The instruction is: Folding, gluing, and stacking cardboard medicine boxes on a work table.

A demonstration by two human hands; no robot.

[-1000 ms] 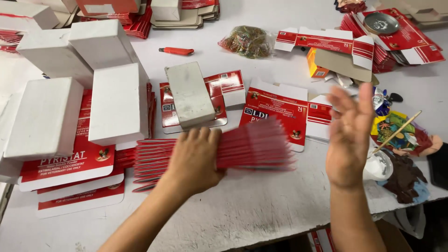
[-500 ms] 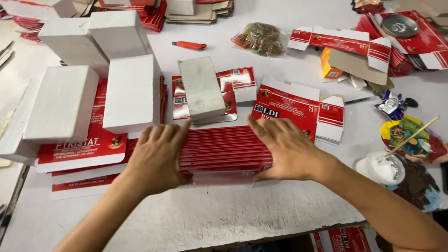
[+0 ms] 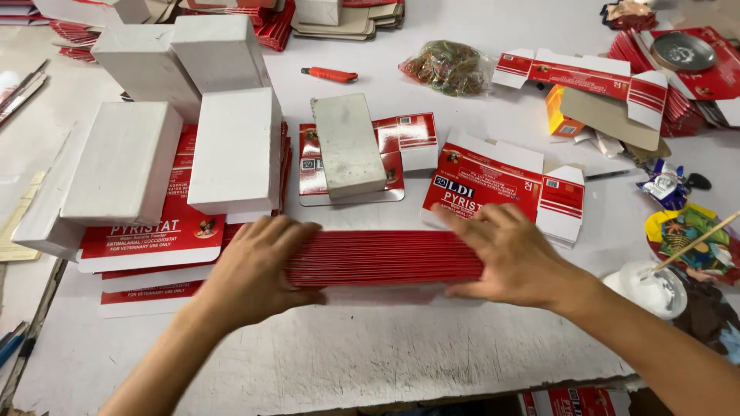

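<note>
A fanned stack of flat red cartons (image 3: 385, 258) lies on the white table (image 3: 347, 362) in front of me. My left hand (image 3: 258, 266) presses flat on its left end and my right hand (image 3: 512, 250) presses on its right end, squeezing the stack between them. Just beyond my right hand lies an unfolded red and white carton blank (image 3: 501, 181). A grey-white block (image 3: 348, 145) rests on another pile of red blanks behind the stack.
Several white blocks (image 3: 231, 146) weigh down piles of red cartons at the left. An orange cutter (image 3: 330, 75) and a bag of rubber bands (image 3: 447, 68) lie at the back. A white glue cup with a stick (image 3: 655, 289) stands at the right, near the table's edge.
My hands, earlier raised and apart above the fanned cartons, have come down onto both ends of the stack and pushed it into a tighter, squarer pile.
</note>
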